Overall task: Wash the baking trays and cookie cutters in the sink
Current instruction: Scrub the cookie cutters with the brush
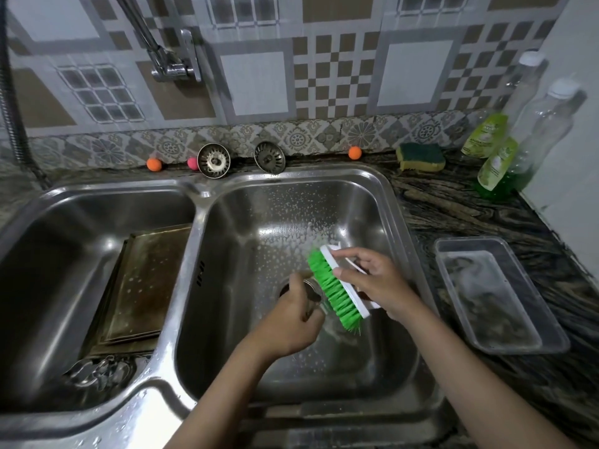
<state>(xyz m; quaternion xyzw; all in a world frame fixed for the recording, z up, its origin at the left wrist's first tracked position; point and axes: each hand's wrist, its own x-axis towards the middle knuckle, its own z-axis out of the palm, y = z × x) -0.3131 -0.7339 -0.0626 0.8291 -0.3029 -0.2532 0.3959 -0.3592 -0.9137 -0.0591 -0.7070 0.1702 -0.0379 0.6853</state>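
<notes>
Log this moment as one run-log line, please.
stage: scrubbing | left hand: holds metal cookie cutter over right basin | right hand: holds green brush against cutter | baking trays: left basin, waiting

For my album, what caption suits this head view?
Left hand holds a metal cookie cutter while right hand scrubs it with a green brush.

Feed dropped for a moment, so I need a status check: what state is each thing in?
Left hand: grips cookie cutter.
Right hand: holds brush, bristles against cutter.
Baking trays: stacked in left basin, dirty.
Tap: no water seen.
Container: open.
</notes>
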